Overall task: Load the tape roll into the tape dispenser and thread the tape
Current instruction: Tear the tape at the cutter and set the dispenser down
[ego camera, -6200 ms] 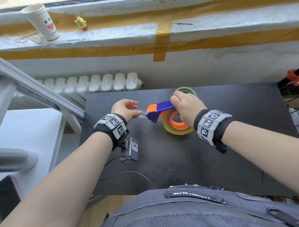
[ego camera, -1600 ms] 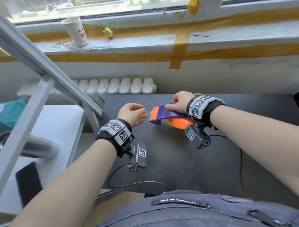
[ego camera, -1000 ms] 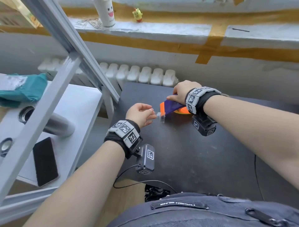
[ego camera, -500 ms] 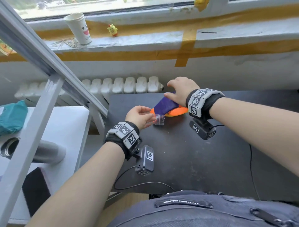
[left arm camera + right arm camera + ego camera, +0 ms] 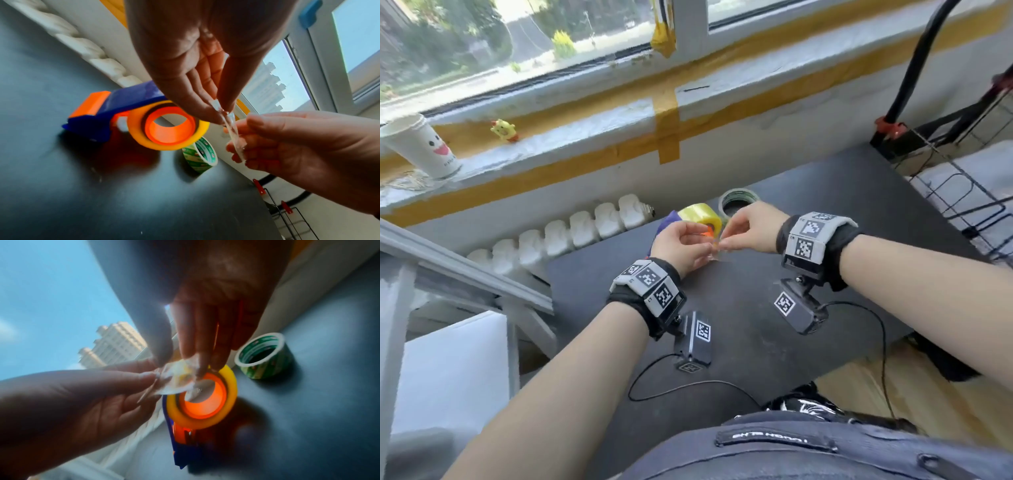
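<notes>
Yellow tape roll (image 5: 168, 128) on blue-orange dispenser (image 5: 107, 113)

Black table (image 5: 808, 212) with loaded tape dispenser (image 5: 115, 104), green tape roll (image 5: 265, 356).

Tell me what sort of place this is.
Probably a room in a flat or small workspace, at a window. A black table stands against a white radiator under a windowsill that holds a paper cup and a small yellow toy figure; high-rise buildings show outside in the wrist views.
</notes>
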Motion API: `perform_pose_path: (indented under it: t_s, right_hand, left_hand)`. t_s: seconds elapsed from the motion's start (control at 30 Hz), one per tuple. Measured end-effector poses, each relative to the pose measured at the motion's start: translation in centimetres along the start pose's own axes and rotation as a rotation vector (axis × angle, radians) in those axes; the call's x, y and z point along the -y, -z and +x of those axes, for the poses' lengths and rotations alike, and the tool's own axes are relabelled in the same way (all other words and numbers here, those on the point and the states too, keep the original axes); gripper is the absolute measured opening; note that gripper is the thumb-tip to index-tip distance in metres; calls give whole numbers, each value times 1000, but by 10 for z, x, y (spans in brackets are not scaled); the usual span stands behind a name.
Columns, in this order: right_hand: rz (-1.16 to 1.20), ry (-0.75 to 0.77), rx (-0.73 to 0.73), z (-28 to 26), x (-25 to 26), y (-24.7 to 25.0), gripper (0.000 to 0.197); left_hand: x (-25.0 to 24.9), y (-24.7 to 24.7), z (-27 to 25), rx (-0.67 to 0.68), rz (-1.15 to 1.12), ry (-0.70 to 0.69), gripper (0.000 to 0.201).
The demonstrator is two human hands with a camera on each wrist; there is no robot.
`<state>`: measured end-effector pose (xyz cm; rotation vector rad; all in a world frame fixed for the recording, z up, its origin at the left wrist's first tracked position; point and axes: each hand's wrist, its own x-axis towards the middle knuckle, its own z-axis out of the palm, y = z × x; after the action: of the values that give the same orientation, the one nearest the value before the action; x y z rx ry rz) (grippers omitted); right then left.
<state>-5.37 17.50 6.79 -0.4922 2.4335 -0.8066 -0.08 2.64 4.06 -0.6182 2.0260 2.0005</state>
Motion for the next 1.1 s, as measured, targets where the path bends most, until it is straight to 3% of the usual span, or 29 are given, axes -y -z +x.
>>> perform_pose_path:
  t_s: [0.13, 0.37, 0.6, 0.77, 0.83, 0.93, 1.1]
  right_hand:
    - [65, -46, -81, -9, -15, 4, 4]
    - [-53, -40, -27, -4, -31, 19, 26]
    - [-95, -65, 37, 19, -50, 25, 28]
    - [-79, -141, 52, 43, -66, 30, 18]
    - [-108, -210, -23, 56, -80, 40, 18]
    - [-93, -269, -31, 74, -102, 49, 22]
    - [-50, -277, -1, 105, -108, 40, 37]
  left_hand:
    - [2, -17, 1, 24, 9, 5, 27]
    - [-4, -38, 2, -19, -30, 55, 34]
    - [-12, -66, 3, -140, 97, 67, 30]
    - [-19, -89, 11, -231, 416, -25, 40]
    - [-14, -94, 19, -249, 450, 43, 43]
    - [-4, -95, 31, -196, 532, 116, 48]
    - [1, -102, 57, -97, 1011, -23, 48]
